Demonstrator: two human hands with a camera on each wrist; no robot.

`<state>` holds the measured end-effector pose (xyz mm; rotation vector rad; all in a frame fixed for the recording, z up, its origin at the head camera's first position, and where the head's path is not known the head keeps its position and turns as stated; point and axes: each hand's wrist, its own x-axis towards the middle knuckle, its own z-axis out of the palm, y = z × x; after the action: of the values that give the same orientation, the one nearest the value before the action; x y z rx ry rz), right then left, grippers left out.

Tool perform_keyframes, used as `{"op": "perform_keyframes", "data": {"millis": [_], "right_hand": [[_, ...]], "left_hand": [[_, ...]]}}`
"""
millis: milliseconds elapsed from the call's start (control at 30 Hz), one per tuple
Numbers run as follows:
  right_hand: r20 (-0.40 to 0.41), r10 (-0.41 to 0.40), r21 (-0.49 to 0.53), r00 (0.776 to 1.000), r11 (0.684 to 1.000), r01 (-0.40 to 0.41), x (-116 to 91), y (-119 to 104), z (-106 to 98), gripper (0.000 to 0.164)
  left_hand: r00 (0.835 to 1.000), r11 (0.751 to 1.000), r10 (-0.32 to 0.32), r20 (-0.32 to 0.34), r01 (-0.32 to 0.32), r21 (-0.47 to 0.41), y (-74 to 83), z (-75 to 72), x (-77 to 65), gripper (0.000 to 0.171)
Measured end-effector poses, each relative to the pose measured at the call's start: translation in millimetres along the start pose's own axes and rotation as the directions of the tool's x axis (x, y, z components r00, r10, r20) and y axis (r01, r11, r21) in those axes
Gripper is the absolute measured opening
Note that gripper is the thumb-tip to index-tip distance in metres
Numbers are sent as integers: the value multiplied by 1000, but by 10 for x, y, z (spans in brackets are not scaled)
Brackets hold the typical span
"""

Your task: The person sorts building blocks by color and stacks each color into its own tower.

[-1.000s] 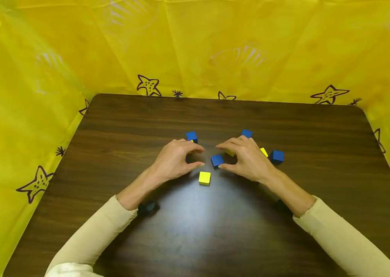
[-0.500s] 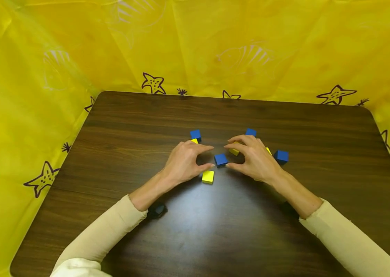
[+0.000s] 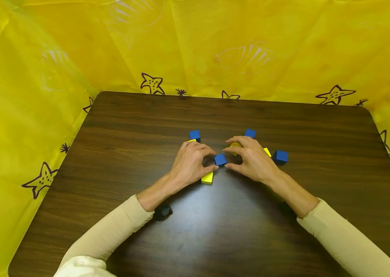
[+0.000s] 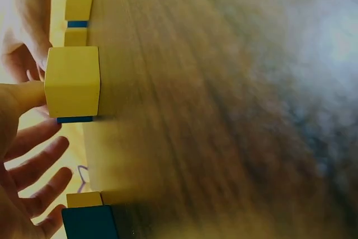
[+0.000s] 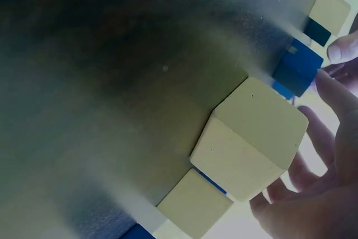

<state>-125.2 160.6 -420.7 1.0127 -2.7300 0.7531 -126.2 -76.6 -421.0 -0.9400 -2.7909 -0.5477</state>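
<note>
A blue cube (image 3: 220,160) rests on the table between the two hands. My left hand (image 3: 192,163) comes from the left, thumb and index fingertips right at that cube's near and far left corners; its other fingers spread loosely in the left wrist view. The right hand (image 3: 254,161) curves around from the opposite side, thumb tip beside the cube's right edge and fingers apart. Partly covered by my left hand is a yellow cube (image 3: 207,178). Another yellow cube (image 3: 235,149) shows between the right hand's fingers and thumb.
Behind the left hand stand a blue cube (image 3: 195,135) and a mostly hidden yellow one (image 3: 191,141). Around the right hand are a blue cube (image 3: 250,133), a yellow cube (image 3: 267,152) and a blue cube (image 3: 280,157). A yellow patterned cloth (image 3: 195,46) hangs behind the dark wooden table (image 3: 129,123).
The left hand has moved right, its thumb and index finger coming up to the middle blue cube and covering part of the front yellow cube. The right hand has hardly moved on the table.
</note>
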Motion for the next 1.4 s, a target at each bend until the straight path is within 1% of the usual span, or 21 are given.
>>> {"op": "perform_keyframes", "data": {"millis": [300, 633, 833, 1000, 1200, 1400], "right_hand": [[20, -14, -23, 1000, 1000, 15, 37, -20, 27, 40], [20, 13, -39, 1000, 999, -12, 35, -20, 58, 37], [7, 8, -36, 1000, 999, -8, 45, -11, 55, 36], [-15, 15, -14, 1000, 1000, -15, 55, -21, 42, 35], [-26, 17, 11, 999, 1000, -17, 75, -47, 49, 35], [-61, 1, 31, 998, 1000, 1, 115, -90, 82, 34]], "left_hand": [[1000, 999, 15, 12, -16, 42, 18, 2, 14, 37], [1000, 996, -3, 14, 2, 90, 48, 39, 13, 37], [1000, 997, 9, -7, -8, 77, 45, 23, 8, 32], [1000, 997, 8, -24, -7, 71, 28, -15, -5, 33], [1000, 1000, 7, -5, -7, 10, -30, -58, -28, 34], [999, 998, 49, 16, -48, -34, -111, -121, -34, 35]]}}
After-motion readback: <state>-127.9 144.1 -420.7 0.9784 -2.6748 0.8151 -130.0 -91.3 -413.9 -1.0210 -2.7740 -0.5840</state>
